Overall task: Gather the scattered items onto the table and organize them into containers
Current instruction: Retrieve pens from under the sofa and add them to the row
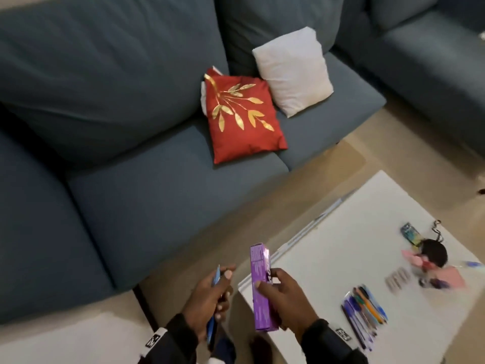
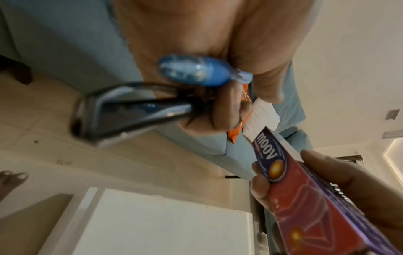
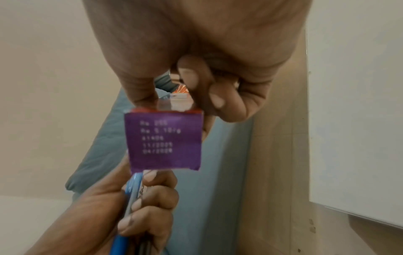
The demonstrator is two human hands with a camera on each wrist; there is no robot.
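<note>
My right hand [image 1: 286, 303] pinches the purple carton [image 1: 262, 287] mid-length, light, stiff, crushable, so I grip its edges; left hand [image 1: 210, 300] is curled round a blue pen [image 1: 215, 278], table [image 1: 341, 245] at 2 o'clock.

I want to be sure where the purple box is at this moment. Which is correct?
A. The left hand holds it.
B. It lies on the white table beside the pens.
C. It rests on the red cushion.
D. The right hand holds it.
D: the right hand has its fingers curled round the purple box, above the edge of the white table.
</note>
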